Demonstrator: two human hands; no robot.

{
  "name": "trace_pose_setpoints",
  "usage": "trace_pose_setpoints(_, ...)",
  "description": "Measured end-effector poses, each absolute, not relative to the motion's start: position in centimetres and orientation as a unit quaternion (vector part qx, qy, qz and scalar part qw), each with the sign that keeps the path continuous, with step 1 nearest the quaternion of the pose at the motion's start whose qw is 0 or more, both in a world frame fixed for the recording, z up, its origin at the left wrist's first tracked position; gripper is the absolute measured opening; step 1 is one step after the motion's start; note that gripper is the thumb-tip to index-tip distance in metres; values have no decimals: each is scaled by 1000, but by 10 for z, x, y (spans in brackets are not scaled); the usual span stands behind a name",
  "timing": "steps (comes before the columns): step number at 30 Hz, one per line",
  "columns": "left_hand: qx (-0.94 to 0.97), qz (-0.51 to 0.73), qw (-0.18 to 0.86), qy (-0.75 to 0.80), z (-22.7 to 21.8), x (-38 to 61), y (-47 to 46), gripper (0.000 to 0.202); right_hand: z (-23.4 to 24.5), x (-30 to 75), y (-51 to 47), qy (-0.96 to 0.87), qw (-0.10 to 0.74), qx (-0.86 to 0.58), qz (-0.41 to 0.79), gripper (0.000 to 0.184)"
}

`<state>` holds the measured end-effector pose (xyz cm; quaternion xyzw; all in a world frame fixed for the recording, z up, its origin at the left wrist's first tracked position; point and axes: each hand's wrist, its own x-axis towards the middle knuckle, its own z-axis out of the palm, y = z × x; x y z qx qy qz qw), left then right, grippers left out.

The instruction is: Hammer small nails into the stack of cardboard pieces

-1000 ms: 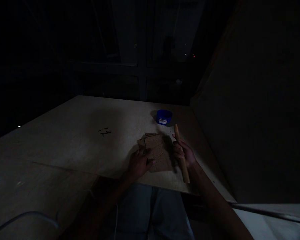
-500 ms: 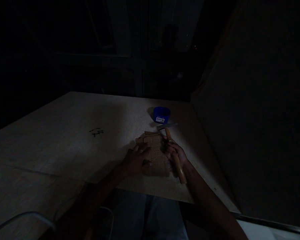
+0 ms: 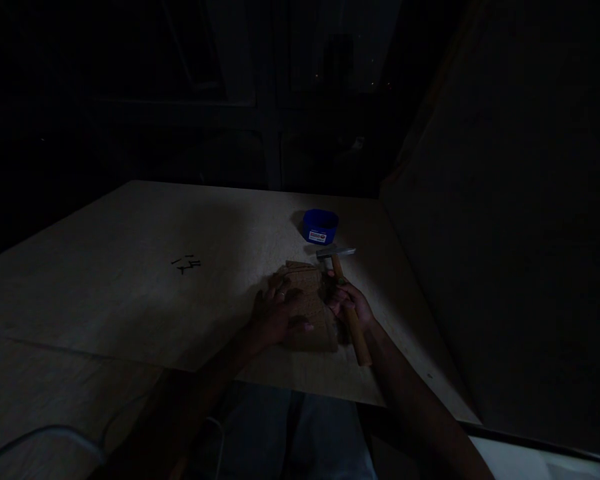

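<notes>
In the dim light, a brown piece that looks like cardboard (image 3: 313, 337) lies near the table's front edge, with rows of small dots on its face. My left hand (image 3: 277, 313) rests on its left part, fingers spread. At its right side my right hand (image 3: 351, 303) is closed around the wooden handle of a hammer (image 3: 359, 337). The hammer's metal head points away from me, just short of a blue plastic container (image 3: 320, 227) with a white label. What the fingertips of my right hand touch beneath the handle is too dark to make out.
Several dark screws or nails (image 3: 187, 263) lie loose on the pale table (image 3: 130, 267) to the left. A tall panel (image 3: 505, 233) borders the table on the right. A pale cable (image 3: 55, 430) curves at the lower left.
My left hand has shifted slightly over the brown piece. My right hand keeps hold of the hammer, almost in the same place. The view has moved a little.
</notes>
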<state>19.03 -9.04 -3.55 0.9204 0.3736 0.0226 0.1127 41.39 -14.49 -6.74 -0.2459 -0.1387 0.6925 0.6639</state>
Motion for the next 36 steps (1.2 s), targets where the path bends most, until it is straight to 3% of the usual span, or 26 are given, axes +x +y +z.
trace_pose_setpoints(11,934,95,43,342,-30,207,-103,56,-76,418,-144,-136,661,-174,717,25)
trace_pose_setpoints(16,912,125,102,377,-46,203,-107,62,-76,419,-144,-142,656,-156,724,24)
trace_pose_setpoints(23,866,258,182,388,-68,180,-102,60,-75,426,-146,-148,650,-112,737,24)
trace_pose_setpoints(30,908,201,186,318,-73,189,-101,60,-68,443,-160,-187,649,-49,736,26)
trace_pose_setpoints(36,906,215,177,319,-76,197,-101,55,-74,451,-159,-171,668,-78,720,26)
